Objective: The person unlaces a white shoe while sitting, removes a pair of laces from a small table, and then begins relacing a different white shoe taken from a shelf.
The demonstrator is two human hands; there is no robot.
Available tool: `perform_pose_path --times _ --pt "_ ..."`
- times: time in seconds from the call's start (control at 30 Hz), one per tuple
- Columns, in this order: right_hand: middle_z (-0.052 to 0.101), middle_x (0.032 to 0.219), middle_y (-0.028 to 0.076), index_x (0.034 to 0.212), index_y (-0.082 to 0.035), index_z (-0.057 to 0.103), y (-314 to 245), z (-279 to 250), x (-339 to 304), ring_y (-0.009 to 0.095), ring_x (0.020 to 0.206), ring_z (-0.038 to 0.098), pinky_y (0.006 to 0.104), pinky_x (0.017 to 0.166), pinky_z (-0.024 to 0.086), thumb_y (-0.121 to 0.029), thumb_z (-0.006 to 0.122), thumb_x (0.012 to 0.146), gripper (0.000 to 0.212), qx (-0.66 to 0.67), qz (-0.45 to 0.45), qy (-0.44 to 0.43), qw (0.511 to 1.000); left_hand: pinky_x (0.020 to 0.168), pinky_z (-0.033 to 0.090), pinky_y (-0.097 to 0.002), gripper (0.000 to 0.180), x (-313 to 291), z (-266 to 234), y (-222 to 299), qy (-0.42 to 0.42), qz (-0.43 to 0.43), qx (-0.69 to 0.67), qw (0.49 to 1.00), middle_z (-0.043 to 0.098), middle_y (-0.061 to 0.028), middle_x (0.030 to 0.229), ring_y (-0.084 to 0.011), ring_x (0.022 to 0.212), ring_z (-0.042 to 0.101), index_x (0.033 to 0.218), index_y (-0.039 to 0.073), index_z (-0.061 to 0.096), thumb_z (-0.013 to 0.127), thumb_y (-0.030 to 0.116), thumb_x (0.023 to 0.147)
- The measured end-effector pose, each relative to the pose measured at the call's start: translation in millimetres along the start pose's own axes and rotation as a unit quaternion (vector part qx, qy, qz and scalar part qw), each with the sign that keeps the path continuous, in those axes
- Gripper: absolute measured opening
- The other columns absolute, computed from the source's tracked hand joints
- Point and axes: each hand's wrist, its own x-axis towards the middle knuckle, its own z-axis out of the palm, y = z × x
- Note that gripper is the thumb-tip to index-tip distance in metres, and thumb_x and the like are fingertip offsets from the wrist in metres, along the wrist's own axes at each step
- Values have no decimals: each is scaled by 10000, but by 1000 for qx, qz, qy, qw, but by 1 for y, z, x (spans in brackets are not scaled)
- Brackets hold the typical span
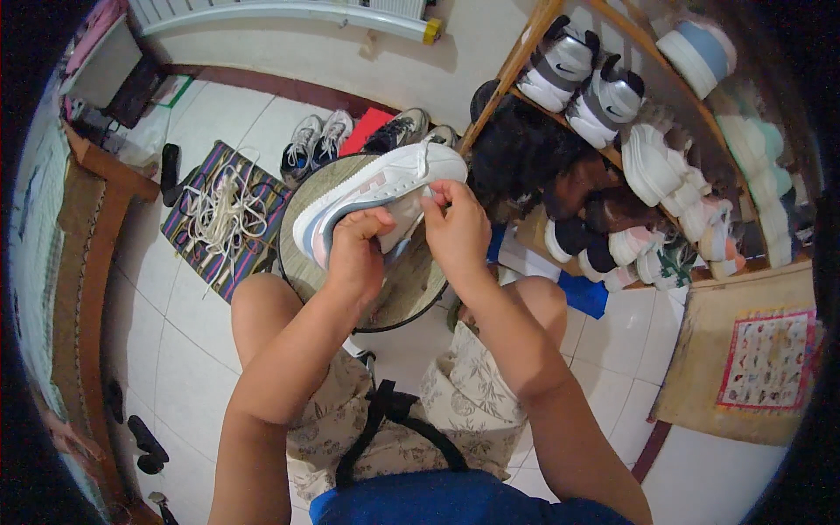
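A white sneaker (372, 186) with blue and pink panels lies tilted on its side over a round stool top (302, 262), its toe pointing to the far right. My left hand (357, 249) grips it at the ankle opening, with the thumb on top and the other fingers partly hidden. At the lacing near the toe, my right hand (459, 229) is closed in a pinch on a thin white shoelace, of which only a bit shows at the fingertips. Left of the stool, a tangled heap of white shoelaces (226, 210) rests on a striped cloth (194, 249).
Several shoes, among them a grey sneaker pair (317, 138), stand on the floor behind the stool. On the right, a wooden rack (560, 122) holds many more shoes. A wooden frame (83, 289) runs along the left, with black slippers (147, 442) beside it.
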Motion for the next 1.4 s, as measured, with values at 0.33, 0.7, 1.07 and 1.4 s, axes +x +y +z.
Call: perform_pose_path --times 0.33,0.7,1.07,1.4 --pt "646 852 79 1074 -14 618 9 -5 -7 190 666 627 315 590 486 -179 632 846 283 195 114 -117 967 768 403 -265 96 -3 5 6 11 0 -8 1000 607 -65 743 -159 760 545 707 9 611 528 -2 661" --pt "544 645 -25 915 1 633 7 -24 15 40 489 438 197 452 356 -193 628 873 199 369 200 -217 881 819 424 -279 110 -4 14 14 -21 -45 22 999 649 -66 849 -154 836 567 822 5 655 622 26 719" --pt "518 580 -46 693 -39 613 -21 -58 1 25 487 428 200 432 317 -170 652 847 206 401 11 -366 840 842 476 -317 378 -3 24 33 78 38 54 995 614 -83 1089 -195 967 592 1151 2 567 583 -10 773" --pt "551 565 39 743 -13 619 -4 -36 7 98 536 512 311 504 418 -254 647 855 268 97 60 -240 964 890 446 -329 411 -17 15 28 -12 -12 162 987 623 -101 1086 -220 978 597 1162 -27 549 657 37 770"
